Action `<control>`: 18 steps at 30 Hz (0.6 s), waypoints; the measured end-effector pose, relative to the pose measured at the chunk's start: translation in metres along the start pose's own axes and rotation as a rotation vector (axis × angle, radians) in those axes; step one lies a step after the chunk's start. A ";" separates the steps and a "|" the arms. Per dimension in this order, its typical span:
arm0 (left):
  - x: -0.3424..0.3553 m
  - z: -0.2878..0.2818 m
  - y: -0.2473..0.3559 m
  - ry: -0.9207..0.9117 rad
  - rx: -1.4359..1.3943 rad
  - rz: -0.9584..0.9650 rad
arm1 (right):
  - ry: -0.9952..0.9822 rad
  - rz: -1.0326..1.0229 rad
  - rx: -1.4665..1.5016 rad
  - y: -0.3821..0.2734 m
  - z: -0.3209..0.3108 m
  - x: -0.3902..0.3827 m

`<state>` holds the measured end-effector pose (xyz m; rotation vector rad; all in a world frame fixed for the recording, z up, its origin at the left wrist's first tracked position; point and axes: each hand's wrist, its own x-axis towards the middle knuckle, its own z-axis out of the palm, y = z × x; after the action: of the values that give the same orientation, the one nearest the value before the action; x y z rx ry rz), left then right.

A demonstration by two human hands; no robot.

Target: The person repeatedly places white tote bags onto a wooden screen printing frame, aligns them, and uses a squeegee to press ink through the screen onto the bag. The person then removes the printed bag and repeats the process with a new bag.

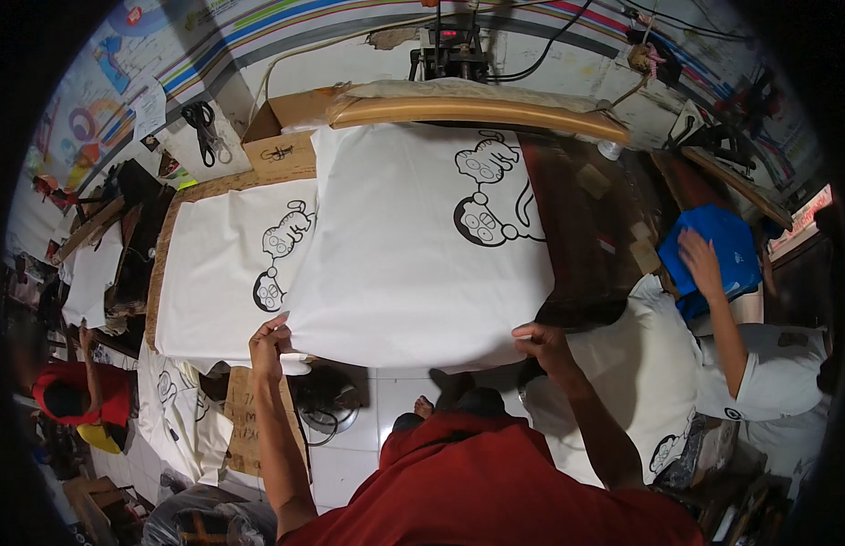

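A white cloth (404, 273) with black cartoon line drawings at its upper right is stretched between my two hands. My left hand (270, 337) pinches its near left corner, and my right hand (538, 338) grips the near right corner. Part of the cloth lies over the dark board (586, 227). To the left, a second printed white cloth (209, 255) rests on a cardboard-topped surface (159, 246), partly under the one I hold.
A padded bar (477, 115), machine (447, 50) and cardboard box (277, 155) are at the back. At right, a co-worker (759, 364) touches a blue item (714, 241) beside a white bundle (613, 382). Another person (86, 391) is at left, near hanging printed cloth (181, 428).
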<state>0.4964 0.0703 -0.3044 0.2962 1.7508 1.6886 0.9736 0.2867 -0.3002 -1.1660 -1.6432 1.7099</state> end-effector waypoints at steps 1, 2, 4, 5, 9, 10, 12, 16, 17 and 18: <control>0.002 0.000 -0.001 0.004 -0.001 -0.012 | -0.026 0.040 -0.026 0.000 0.000 0.001; 0.003 -0.001 -0.002 -0.003 -0.003 -0.026 | -0.032 0.042 -0.029 0.001 0.000 0.001; 0.004 -0.003 -0.004 0.017 -0.008 -0.015 | -0.040 0.052 -0.025 0.003 0.001 0.001; 0.003 -0.004 -0.006 0.046 -0.002 -0.026 | -0.041 0.057 -0.018 0.005 0.001 0.001; 0.007 -0.007 -0.011 0.062 0.010 -0.036 | -0.108 0.093 0.014 0.010 0.001 0.003; 0.009 -0.007 -0.012 0.065 0.011 -0.039 | -0.141 0.146 -0.065 0.008 0.001 0.005; 0.013 -0.008 -0.016 0.054 0.010 -0.048 | -0.201 0.236 -0.179 -0.006 -0.002 0.013; 0.020 -0.008 -0.023 0.056 0.023 -0.048 | -0.792 0.168 -0.559 -0.094 -0.024 0.041; 0.021 -0.007 -0.024 0.066 0.036 -0.052 | -0.966 0.097 -0.664 -0.129 -0.032 0.056; 0.022 -0.006 -0.024 0.078 0.032 -0.033 | -0.953 0.026 -0.655 -0.172 -0.045 0.072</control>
<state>0.4833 0.0751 -0.3348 0.2174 1.8306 1.6707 0.9393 0.3966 -0.1466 -0.5789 -2.9206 1.9390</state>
